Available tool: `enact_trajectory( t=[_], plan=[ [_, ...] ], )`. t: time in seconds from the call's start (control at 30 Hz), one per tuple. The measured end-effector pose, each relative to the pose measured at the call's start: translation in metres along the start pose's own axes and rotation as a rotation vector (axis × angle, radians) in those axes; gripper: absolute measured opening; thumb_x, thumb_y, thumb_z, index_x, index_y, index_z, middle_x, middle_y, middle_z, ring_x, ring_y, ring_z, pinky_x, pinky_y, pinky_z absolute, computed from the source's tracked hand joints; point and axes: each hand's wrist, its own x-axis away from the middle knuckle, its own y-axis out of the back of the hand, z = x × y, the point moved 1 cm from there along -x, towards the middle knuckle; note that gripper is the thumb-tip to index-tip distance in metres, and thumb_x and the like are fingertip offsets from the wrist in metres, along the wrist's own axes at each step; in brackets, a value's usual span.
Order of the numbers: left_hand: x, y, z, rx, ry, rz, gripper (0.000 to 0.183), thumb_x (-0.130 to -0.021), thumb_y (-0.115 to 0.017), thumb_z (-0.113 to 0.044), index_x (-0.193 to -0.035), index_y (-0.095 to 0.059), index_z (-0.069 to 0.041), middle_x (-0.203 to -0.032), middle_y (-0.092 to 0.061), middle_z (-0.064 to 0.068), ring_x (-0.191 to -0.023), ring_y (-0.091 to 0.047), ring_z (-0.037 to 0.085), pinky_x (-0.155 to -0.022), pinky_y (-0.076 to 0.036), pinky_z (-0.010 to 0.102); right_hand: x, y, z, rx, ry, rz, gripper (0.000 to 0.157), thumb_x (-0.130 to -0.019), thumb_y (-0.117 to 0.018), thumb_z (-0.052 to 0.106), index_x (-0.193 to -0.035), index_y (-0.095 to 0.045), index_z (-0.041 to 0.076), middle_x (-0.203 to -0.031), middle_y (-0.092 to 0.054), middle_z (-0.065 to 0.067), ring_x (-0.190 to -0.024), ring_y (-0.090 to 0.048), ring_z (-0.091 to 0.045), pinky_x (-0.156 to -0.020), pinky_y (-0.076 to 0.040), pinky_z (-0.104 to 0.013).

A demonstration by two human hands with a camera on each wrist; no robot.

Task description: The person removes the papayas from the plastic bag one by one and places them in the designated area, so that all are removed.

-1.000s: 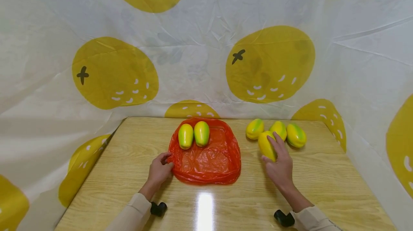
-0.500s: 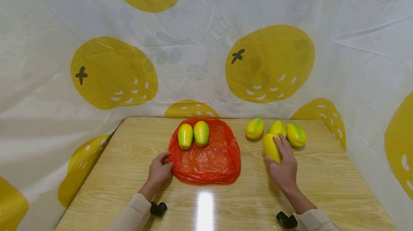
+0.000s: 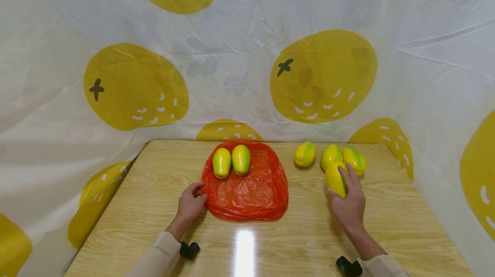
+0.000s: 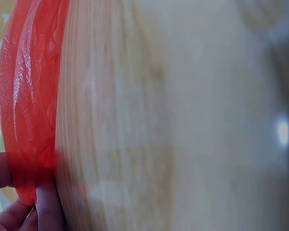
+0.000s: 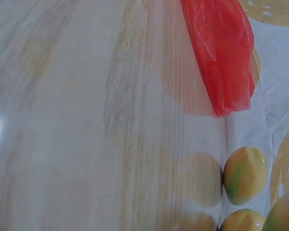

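A red plastic bag [image 3: 247, 199] lies spread on the table with its rim bunched up. Two yellow-green papaya-like fruits [image 3: 222, 163] rest side by side at its back left. My left hand [image 3: 191, 203] pinches the bag's left edge; in the left wrist view, fingers [image 4: 48, 207] grip the red film [image 4: 29, 96]. On the right, my right hand [image 3: 349, 204] holds a yellow papaya-like fruit [image 3: 335, 179] from its right side. Behind it sit two similar fruits [image 3: 331, 156] touching or nearly so, and another fruit [image 3: 305, 154] stands apart to their left.
The wooden table [image 3: 154, 169] reaches back to a hanging cloth [image 3: 232, 75] printed with large yellow fruit shapes, which also rises at both sides. A black strap piece [image 3: 189, 250] is by the left wrist, another black piece [image 3: 349, 266] by the right.
My right hand has moved to the right with the fruit in it, away from the lone fruit at the left. My left hand and the bag stay where they were.
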Motion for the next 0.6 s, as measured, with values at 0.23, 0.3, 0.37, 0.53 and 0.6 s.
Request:
enact_trajectory(
  t=[0.23, 0.3, 0.37, 0.53, 0.6],
  plan=[
    [0.0, 0.0, -0.001, 0.013, -0.012, -0.006, 0.044, -0.092, -0.063, -0.003, -0.136, -0.062, -0.001, -0.125, -0.065, 0.02, -0.108, -0.059, 0.028, -0.075, -0.051, 0.019, 0.001, 0.005, -0.004, -0.003, 0.008, -0.021, 0.068, -0.081, -0.067, -0.013, -0.147, -0.056, -0.001, -0.165, -0.039, -0.019, -0.155, -0.032, -0.044, -0.127, -0.022, -0.059],
    [0.0, 0.001, -0.001, 0.009, -0.008, -0.001, 0.045, -0.093, -0.062, -0.003, -0.137, -0.061, -0.002, -0.126, -0.064, 0.02, -0.109, -0.058, 0.028, -0.075, -0.051, 0.02, 0.002, 0.006, -0.006, -0.006, 0.007, -0.027, 0.068, -0.081, -0.067, -0.014, -0.147, -0.056, -0.001, -0.165, -0.039, -0.02, -0.154, -0.032, -0.045, -0.127, -0.022, -0.059],
    [0.001, 0.0, 0.0, 0.002, 0.003, 0.005, 0.045, -0.094, -0.062, -0.003, -0.139, -0.06, -0.003, -0.128, -0.064, 0.02, -0.11, -0.058, 0.028, -0.078, -0.052, 0.021, 0.002, 0.007, -0.008, -0.005, 0.006, -0.03, 0.068, -0.081, -0.067, -0.014, -0.146, -0.056, -0.001, -0.165, -0.039, -0.02, -0.154, -0.033, -0.045, -0.128, -0.022, -0.059],
    [0.0, 0.001, 0.001, -0.01, 0.006, 0.014, 0.045, -0.095, -0.063, -0.004, -0.14, -0.059, -0.003, -0.131, -0.063, 0.02, -0.113, -0.058, 0.029, -0.083, -0.055, 0.026, 0.002, 0.009, -0.012, 0.004, 0.0, -0.032, 0.068, -0.081, -0.067, -0.013, -0.147, -0.056, 0.0, -0.166, -0.039, -0.018, -0.154, -0.033, -0.044, -0.128, -0.022, -0.055],
    [0.0, 0.0, 0.001, -0.008, 0.004, 0.013, 0.045, -0.095, -0.063, -0.004, -0.139, -0.059, -0.003, -0.131, -0.063, 0.02, -0.113, -0.058, 0.029, -0.083, -0.055, 0.026, 0.002, 0.01, -0.014, 0.007, 0.004, -0.037, 0.068, -0.081, -0.068, -0.013, -0.147, -0.056, 0.0, -0.166, -0.039, -0.018, -0.154, -0.034, -0.044, -0.129, -0.023, -0.052]
  ],
)
